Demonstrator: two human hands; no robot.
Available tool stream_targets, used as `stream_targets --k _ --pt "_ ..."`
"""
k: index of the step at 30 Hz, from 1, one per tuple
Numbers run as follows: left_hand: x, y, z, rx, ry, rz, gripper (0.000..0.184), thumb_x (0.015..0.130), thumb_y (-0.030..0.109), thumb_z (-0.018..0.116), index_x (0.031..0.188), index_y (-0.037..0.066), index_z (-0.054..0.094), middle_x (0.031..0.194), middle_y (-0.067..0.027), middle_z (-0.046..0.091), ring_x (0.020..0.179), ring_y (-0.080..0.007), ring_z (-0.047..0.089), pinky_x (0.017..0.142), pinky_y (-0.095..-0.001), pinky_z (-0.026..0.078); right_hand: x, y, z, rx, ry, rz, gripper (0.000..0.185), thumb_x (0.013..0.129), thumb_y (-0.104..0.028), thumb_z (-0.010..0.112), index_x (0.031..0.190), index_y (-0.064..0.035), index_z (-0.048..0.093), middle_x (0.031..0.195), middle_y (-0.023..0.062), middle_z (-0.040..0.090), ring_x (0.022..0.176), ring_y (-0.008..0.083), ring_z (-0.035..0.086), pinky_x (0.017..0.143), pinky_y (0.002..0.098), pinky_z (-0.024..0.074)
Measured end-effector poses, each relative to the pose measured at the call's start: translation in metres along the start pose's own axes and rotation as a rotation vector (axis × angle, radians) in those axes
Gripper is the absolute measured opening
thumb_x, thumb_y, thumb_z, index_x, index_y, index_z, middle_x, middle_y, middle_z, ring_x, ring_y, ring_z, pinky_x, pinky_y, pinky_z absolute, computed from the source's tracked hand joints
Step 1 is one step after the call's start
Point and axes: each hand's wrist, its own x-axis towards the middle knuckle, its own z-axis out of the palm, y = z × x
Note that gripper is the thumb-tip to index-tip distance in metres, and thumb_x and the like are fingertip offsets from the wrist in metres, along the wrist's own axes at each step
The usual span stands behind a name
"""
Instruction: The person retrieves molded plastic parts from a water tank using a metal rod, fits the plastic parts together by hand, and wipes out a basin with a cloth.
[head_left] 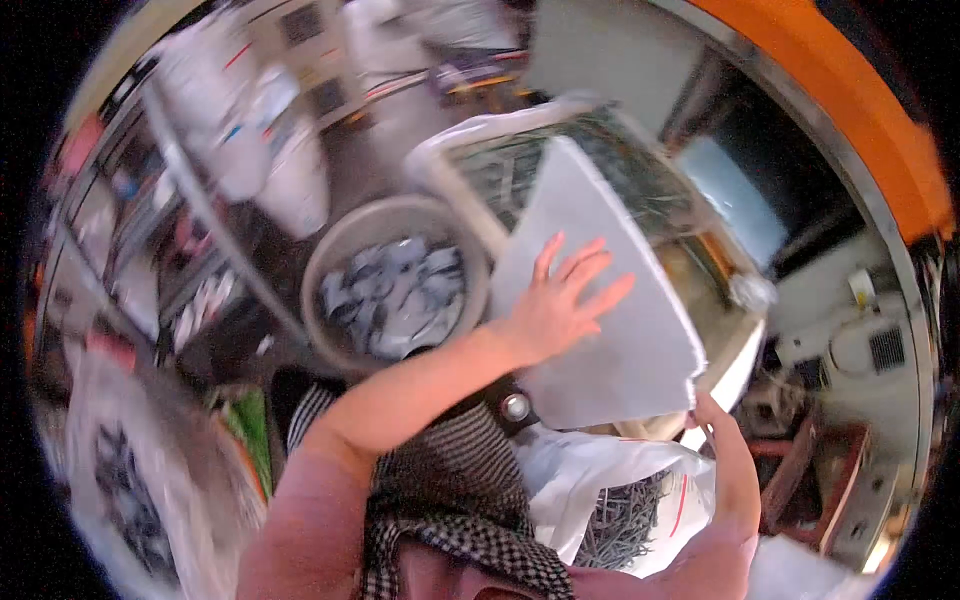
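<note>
A white flat board (610, 370) is tilted in front of me, over the near side of a large pale bin (490, 225). My left hand (565, 305) lies on the face of the board with its fingers spread. At the board's lower right corner, my right hand (703, 412) is closed on the edge; part of its fingers is hidden. Just below the board stands an open white sack (560, 465) holding thin grey strips (622, 520). Left of the board is a round grey tub (318, 290) with dark and pale grey pieces (395, 290) in it.
Full white sacks (235, 130) stand at the back left behind a metal rail (205, 205). A clear bag (180, 450) with grey pieces is at my left. Brown-red frames (820, 480) and a machine panel (870, 350) stand on the right.
</note>
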Motion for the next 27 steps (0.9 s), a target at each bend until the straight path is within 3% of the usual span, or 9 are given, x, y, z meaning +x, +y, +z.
stream_targets --k 1,5,7,12,16,20,21,22,27 --pt "-0.016 -0.015 -0.014 0.038 -0.004 -0.065 0.070 0.060 0.024 0.075 0.125 0.015 0.050 0.120 -0.0113 0.046 0.124 -0.0283 0.039 0.104 -0.0550 0.018 -0.002 -0.009 -0.006 0.310 -0.186 0.586 0.026 0.087 -0.006 0.052 0.112 -0.0013 0.054 0.073 0.0086 0.060 0.063 0.0167 0.059 0.054 0.0344 0.0530" --pt "-0.127 -0.088 -0.089 0.409 -0.285 -0.296 0.064 0.063 0.026 0.076 0.120 0.014 0.050 0.118 -0.0122 0.048 0.123 -0.0287 0.038 0.101 -0.0570 0.024 0.008 0.029 -0.038 -0.269 -0.353 0.526 0.060 0.080 -0.022 0.068 0.134 -0.0243 0.043 0.113 0.0185 0.059 0.080 0.0267 0.062 0.072 0.0377 0.0524" --pt "-0.190 -0.125 -0.130 0.455 -0.578 -0.658 0.060 0.065 0.026 0.076 0.118 0.011 0.053 0.119 -0.0159 0.052 0.118 -0.0302 0.045 0.100 -0.0551 0.026 0.055 0.110 -0.072 -0.396 0.339 0.658 0.048 0.085 -0.026 0.060 0.123 0.0024 0.050 0.118 0.0201 0.055 0.103 0.0369 0.056 0.085 0.0413 0.0464" --pt "-0.290 -0.176 -0.178 0.325 -1.102 -1.255 0.049 0.068 0.028 0.077 0.109 0.007 0.060 0.112 -0.0128 0.061 0.108 -0.0285 0.056 0.091 -0.0525 0.039 0.058 -0.226 -0.175 -0.424 1.132 -0.158 0.032 0.091 -0.011 0.049 0.123 -0.0046 0.052 0.106 0.0157 0.057 0.094 0.0284 0.058 0.079 0.0323 0.0477" --pt "-0.357 -0.228 -0.134 0.246 -1.143 -1.183 0.043 0.069 0.029 0.076 0.101 0.004 0.065 0.107 -0.0115 0.064 0.100 -0.0301 0.060 0.083 -0.0423 0.049 0.144 -0.382 -0.105 0.174 0.695 -0.430 0.034 0.089 0.001 0.048 0.121 -0.0073 0.055 0.111 0.0117 0.059 0.083 0.0149 0.061 0.073 0.0279 0.0495" --pt "-0.363 -0.257 -0.104 0.109 -1.426 -1.094 0.043 0.069 0.033 0.075 0.098 0.002 0.066 0.100 -0.0143 0.066 0.095 -0.0306 0.062 0.078 -0.0391 0.052 0.248 -0.499 0.047 -0.177 0.094 -0.475 0.043 0.078 -0.014 0.065 0.119 -0.0072 0.054 0.113 0.0188 0.057 0.094 0.0344 0.060 0.084 0.0393 0.0474" --pt "-0.368 -0.267 -0.102 0.079 -1.447 -0.999 0.043 0.070 0.034 0.074 0.097 0.002 0.066 0.099 -0.0146 0.066 0.095 -0.0298 0.062 0.077 -0.0400 0.052 0.308 -0.479 0.105 -0.323 0.058 -0.895 0.046 0.076 -0.019 0.068 0.118 -0.0068 0.055 0.110 0.0209 0.057 0.105 0.0354 0.055 0.089 0.0418 0.0443" --pt "-0.372 -0.272 -0.101 0.068 -1.449 -1.009 0.043 0.070 0.034 0.074 0.097 0.002 0.066 0.099 -0.0146 0.066 0.095 -0.0298 0.062 0.077 -0.0400 0.052 0.317 -0.520 0.143 -0.385 -0.245 -0.562 0.052 0.076 -0.018 0.068 0.123 -0.0065 0.050 0.122 0.0210 0.050 0.113 0.0364 0.048 0.095 0.0428 0.0392" --pt "-0.380 -0.258 -0.116 0.082 -0.934 -1.335 0.038 0.072 0.025 0.070 0.103 0.005 0.062 0.104 -0.0163 0.062 0.099 -0.0320 0.060 0.079 -0.0468 0.049 0.412 -0.590 0.350 -0.308 -0.364 -0.647 0.109 0.060 -0.031 0.081 0.144 -0.0175 0.013 0.137 0.0251 0.032 0.125 0.0477 0.031 0.101 0.0500 0.0336"
